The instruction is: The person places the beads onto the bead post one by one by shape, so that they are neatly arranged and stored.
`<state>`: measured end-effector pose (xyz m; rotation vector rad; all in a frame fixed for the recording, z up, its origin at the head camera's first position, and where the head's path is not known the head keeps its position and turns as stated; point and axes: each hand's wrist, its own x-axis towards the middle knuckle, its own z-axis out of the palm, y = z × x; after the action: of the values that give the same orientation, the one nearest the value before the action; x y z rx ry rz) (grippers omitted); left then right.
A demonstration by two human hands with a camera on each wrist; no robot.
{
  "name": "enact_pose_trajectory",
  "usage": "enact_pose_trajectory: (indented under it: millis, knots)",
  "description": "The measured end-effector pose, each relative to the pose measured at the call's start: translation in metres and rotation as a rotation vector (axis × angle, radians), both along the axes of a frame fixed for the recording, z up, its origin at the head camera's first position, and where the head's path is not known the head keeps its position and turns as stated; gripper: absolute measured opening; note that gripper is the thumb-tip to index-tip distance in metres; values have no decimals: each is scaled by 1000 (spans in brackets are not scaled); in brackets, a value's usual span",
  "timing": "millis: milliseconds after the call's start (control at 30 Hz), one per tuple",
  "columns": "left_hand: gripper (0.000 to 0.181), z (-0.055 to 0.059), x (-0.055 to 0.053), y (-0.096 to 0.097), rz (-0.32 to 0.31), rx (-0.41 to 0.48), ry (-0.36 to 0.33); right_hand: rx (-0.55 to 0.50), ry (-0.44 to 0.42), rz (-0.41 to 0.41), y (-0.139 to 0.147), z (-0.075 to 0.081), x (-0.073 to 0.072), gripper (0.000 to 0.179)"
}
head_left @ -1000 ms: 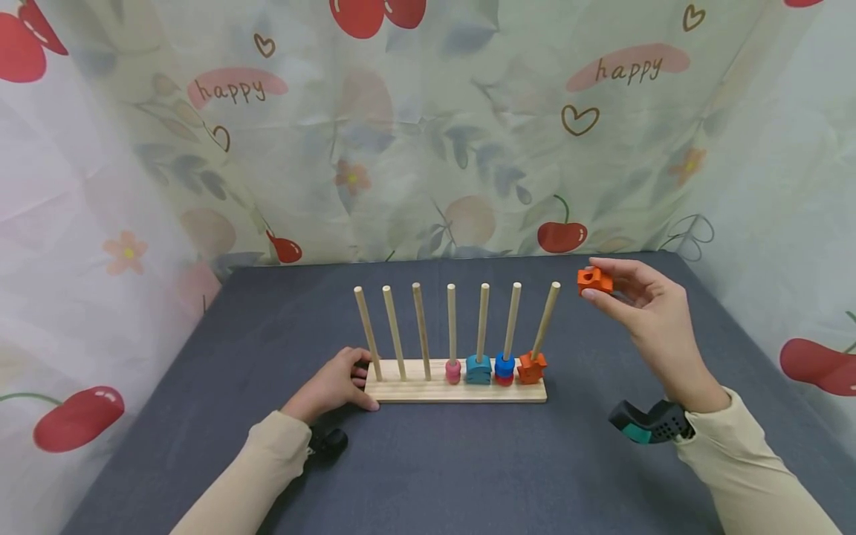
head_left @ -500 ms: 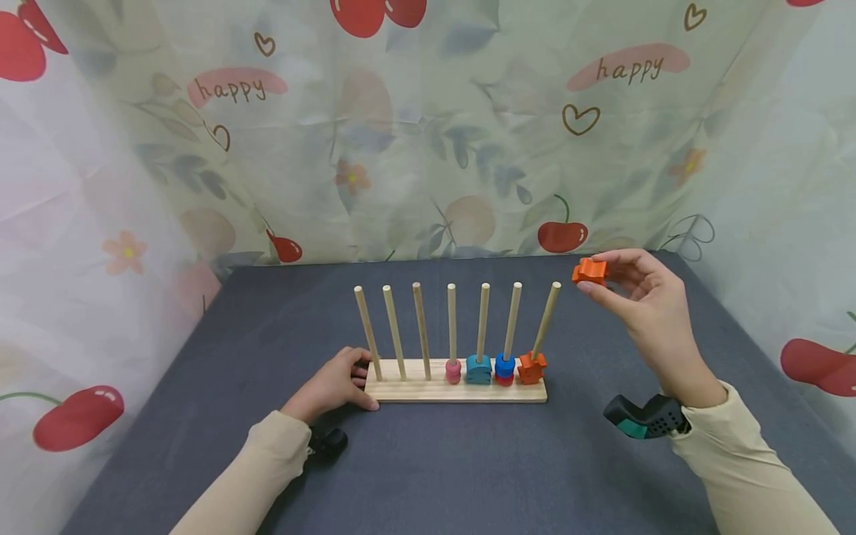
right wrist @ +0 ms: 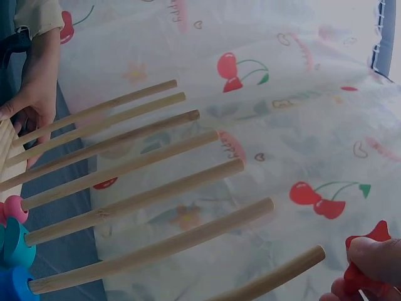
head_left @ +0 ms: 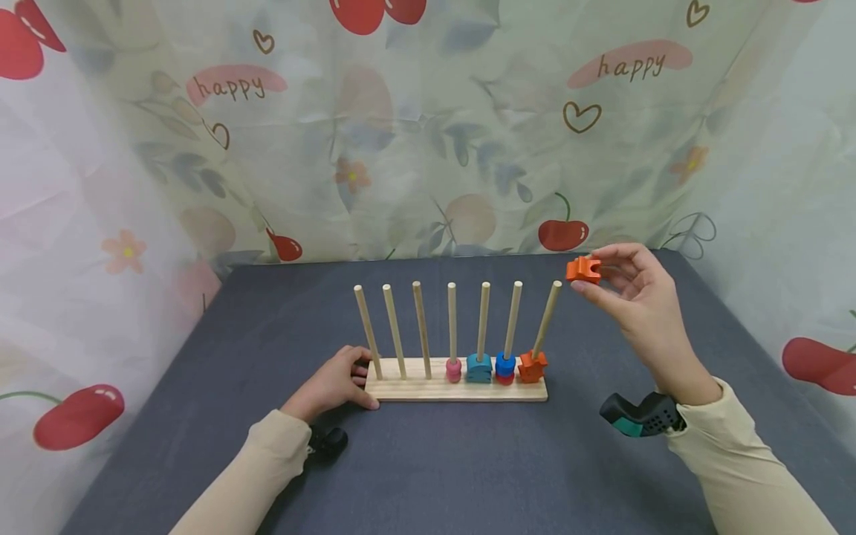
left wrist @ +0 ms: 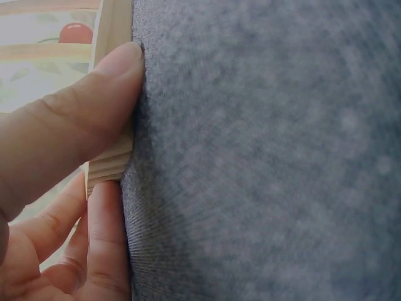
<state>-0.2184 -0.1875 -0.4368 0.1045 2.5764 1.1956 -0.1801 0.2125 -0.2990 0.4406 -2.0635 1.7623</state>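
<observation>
My left hand [head_left: 334, 383] grips the left end of a wooden peg stand [head_left: 408, 390]; in the left wrist view its thumb [left wrist: 94, 100] lies along the front edge and fingers meet the end. Up at the right, my right hand [head_left: 642, 312] pinches an orange star-like block [head_left: 583, 269] between thumb and fingers. This block is just right of the tip of the rightmost peg [head_left: 550, 312], apart from it. At that peg's foot sits another orange block [head_left: 532, 367]. Leftward come a blue bead [head_left: 504, 364] over a red bead [head_left: 505, 380], a teal block [head_left: 478, 368] and a pink bead [head_left: 453, 371].
The three left pegs [head_left: 423, 327] are bare. A dark grey cloth [head_left: 468, 468] covers the table. Behind it and at both sides hangs a printed curtain [head_left: 414, 148]. Each wrist wears a black camera [head_left: 642, 414].
My right hand has moved slightly left and up with the orange block, which has turned so its hole faces another way. The left hand and the stand have stayed put.
</observation>
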Motion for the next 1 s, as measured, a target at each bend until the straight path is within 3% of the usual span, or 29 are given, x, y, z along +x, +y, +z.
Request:
enact_pose_trajectory:
  millis: [533,1000]
  knots:
    - [81,0,0,0,5,0,-7,131,-2,8,-5,1,-2,45]
    - [82,1,0,2,17,-10,-15,348,-164,36,-2,9,-7,40]
